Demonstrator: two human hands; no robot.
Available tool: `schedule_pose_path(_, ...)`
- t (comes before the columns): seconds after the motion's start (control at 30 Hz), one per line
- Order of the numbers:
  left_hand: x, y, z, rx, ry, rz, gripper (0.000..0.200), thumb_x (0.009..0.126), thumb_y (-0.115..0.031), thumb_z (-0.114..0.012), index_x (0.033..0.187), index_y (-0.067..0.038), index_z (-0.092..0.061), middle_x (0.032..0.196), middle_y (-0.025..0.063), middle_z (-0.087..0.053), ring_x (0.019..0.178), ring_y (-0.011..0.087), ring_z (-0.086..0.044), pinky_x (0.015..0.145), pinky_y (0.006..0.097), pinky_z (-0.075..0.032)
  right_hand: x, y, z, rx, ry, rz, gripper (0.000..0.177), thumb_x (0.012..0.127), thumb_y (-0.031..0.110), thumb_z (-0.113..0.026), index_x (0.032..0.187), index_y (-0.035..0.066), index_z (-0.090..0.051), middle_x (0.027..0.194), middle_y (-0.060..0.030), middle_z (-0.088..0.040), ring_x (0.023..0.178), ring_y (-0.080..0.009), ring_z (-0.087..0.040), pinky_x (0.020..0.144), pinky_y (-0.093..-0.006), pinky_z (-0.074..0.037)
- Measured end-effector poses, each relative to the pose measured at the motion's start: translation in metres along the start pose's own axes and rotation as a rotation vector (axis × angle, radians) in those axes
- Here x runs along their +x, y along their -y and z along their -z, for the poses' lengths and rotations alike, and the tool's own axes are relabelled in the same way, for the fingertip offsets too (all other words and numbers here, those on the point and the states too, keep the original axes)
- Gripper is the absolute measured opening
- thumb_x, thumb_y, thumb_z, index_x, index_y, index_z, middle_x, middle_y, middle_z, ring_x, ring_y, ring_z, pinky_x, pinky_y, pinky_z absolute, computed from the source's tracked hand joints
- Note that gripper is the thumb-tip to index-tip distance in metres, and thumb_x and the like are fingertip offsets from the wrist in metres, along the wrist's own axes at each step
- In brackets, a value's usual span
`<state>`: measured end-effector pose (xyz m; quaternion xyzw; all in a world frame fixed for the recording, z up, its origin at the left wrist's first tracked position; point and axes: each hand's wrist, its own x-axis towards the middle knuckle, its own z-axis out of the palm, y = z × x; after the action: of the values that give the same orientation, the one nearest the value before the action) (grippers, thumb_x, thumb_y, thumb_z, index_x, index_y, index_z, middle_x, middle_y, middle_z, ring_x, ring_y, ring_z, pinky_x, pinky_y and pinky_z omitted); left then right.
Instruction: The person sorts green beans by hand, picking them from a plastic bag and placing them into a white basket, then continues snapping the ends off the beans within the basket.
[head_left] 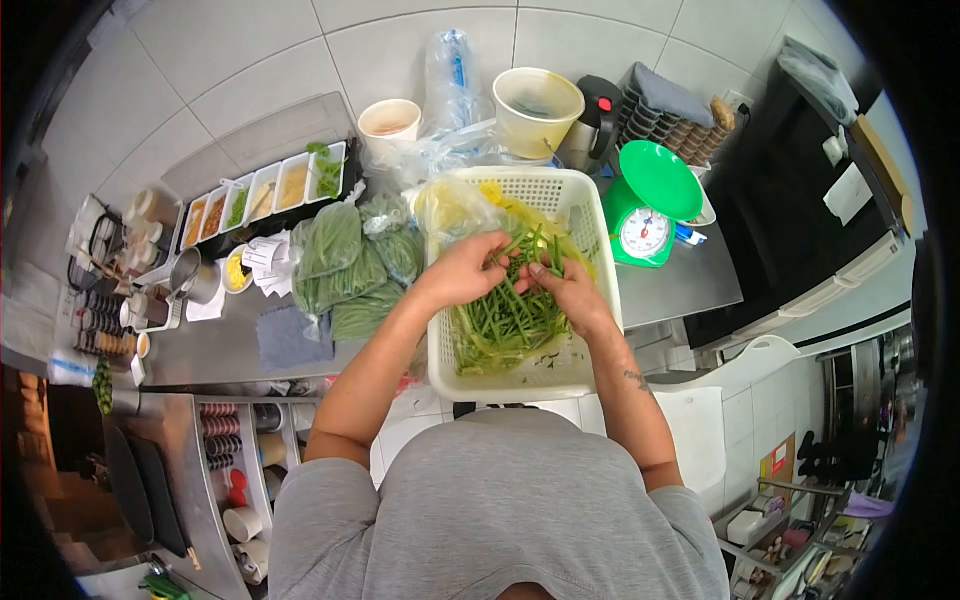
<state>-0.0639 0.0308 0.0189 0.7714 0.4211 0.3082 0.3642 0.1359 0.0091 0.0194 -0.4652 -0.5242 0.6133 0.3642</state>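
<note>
A white perforated basket [436, 350] stands in front of me, lined with a yellowish plastic bag [578, 262]. Inside the bag lies a heap of green beans [500, 325], many in short lengths. Above the heap, my left hand [468, 268] pinches green beans between thumb and fingers. My right hand [574, 295] is closed on green beans too, its fingertips near those of the left. Which pieces each hand holds is partly hidden by the fingers. To the left of the basket, clear bags of green beans [335, 245] lie piled up.
A green dial scale [643, 238] stands right of the basket. Behind are a cream tub [538, 110], a smaller tub [390, 122] and a steel jug [592, 125]. On the left are a black topping tray [330, 195], a blue-grey cloth [292, 338] and a metal pot [195, 275].
</note>
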Motion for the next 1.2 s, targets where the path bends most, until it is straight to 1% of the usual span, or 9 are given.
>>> schedule_pose_path(0.13,-0.005,-0.02,-0.007,0.407,-0.354,-0.089,0.024,0.08,-0.005,-0.058,0.104,0.001,-0.056,0.093,0.0149,-0.055,0.08,0.0348,-0.057,0.073,0.0382,-0.047,0.003,-0.008,0.002,-0.046,-0.027,0.044,0.02,0.093,0.018,-0.052,0.096,0.0,-0.06,0.077,-0.0037,-0.062,0.072,-0.01,-0.057,0.069,-0.0243,-0.045)
schedule_pose_path(0.23,0.002,-0.024,-0.009,0.189,-0.239,-0.222,0.016,0.082,-0.007,-0.058,0.096,0.0,-0.055,0.087,0.0158,-0.054,0.08,0.0377,-0.055,0.07,0.0384,-0.046,0.002,-0.009,0.004,-0.028,0.062,-0.004,0.02,0.094,0.019,-0.052,0.095,0.0,-0.06,0.072,-0.0011,-0.058,0.068,-0.0088,-0.054,0.063,-0.0232,-0.045)
schedule_pose_path(0.33,0.009,-0.013,-0.019,0.229,-0.219,-0.186,0.01,0.086,-0.009,-0.056,0.089,0.001,-0.054,0.079,0.011,-0.054,0.073,0.0277,-0.056,0.063,0.0333,-0.045,-0.001,-0.003,0.0,-0.106,0.082,0.02,0.02,0.094,0.02,-0.052,0.094,0.001,-0.06,0.071,0.0007,-0.055,0.063,-0.0081,-0.051,0.058,-0.0226,-0.044)
schedule_pose_path(0.43,0.004,-0.023,-0.021,-0.352,-0.028,0.218,0.011,0.091,-0.011,-0.052,0.09,-0.001,-0.053,0.073,0.0032,-0.051,0.069,0.0143,-0.052,0.059,0.0264,-0.042,-0.004,-0.002,0.0,-0.113,0.079,-0.018,0.017,0.093,0.018,-0.053,0.093,0.003,-0.061,0.071,0.0006,-0.055,0.063,-0.0082,-0.048,0.059,-0.0227,-0.041)
schedule_pose_path(0.53,-0.002,-0.018,-0.02,-0.525,-0.085,0.285,0.011,0.094,-0.012,-0.048,0.096,-0.002,-0.053,0.074,-0.0018,-0.048,0.067,0.0067,-0.046,0.06,0.0221,-0.041,-0.007,0.0,0.001,-0.054,0.092,-0.049,0.019,0.093,0.019,-0.053,0.093,0.002,-0.061,0.071,0.0011,-0.054,0.064,-0.008,-0.048,0.059,-0.0231,-0.04)
schedule_pose_path(0.63,0.01,-0.02,-0.009,-0.233,-0.313,-0.067,0.011,0.093,-0.011,-0.048,0.099,-0.003,-0.052,0.073,-0.0029,-0.047,0.065,0.0075,-0.046,0.061,0.022,-0.041,-0.007,0.001,0.005,-0.074,0.208,-0.01,0.021,0.093,0.02,-0.054,0.097,0.001,-0.062,0.071,0.0014,-0.054,0.065,-0.0079,-0.049,0.061,-0.0224,-0.042)
schedule_pose_path(0.77,0.015,-0.019,0.004,-0.127,0.02,0.011,0.01,0.091,-0.007,-0.051,0.101,-0.005,-0.05,0.083,0.0018,-0.05,0.068,0.0102,-0.049,0.062,0.0253,-0.042,-0.009,0.01,0.003,-0.092,0.316,0.01,0.021,0.093,0.019,-0.052,0.097,0.0,-0.061,0.071,0.0002,-0.053,0.065,-0.0092,-0.049,0.06,-0.0243,-0.041)
schedule_pose_path(0.97,0.004,-0.037,-0.022,0.429,-0.289,-0.385,0.021,0.073,-0.004,-0.06,0.087,0.001,-0.045,0.086,0.0178,-0.049,0.081,0.0369,-0.053,0.066,0.043,-0.045,-0.003,-0.005,-0.002,0.161,0.233,0.041,0.019,0.094,0.018,-0.051,0.085,0.003,-0.056,0.069,-0.0009,-0.051,0.062,-0.0112,-0.047,0.058,-0.0256,-0.04)
schedule_pose_path(1.2,0.024,-0.036,-0.04,0.41,-0.524,-0.24,0.02,0.076,-0.004,-0.059,0.088,0.001,-0.044,0.084,0.0174,-0.048,0.078,0.0346,-0.054,0.066,0.0416,-0.046,0.004,-0.003,0.009,0.352,0.199,0.091,0.018,0.094,0.02,-0.051,0.086,0.005,-0.055,0.069,-0.0025,-0.053,0.061,-0.0116,-0.049,0.057,-0.0263,-0.041)
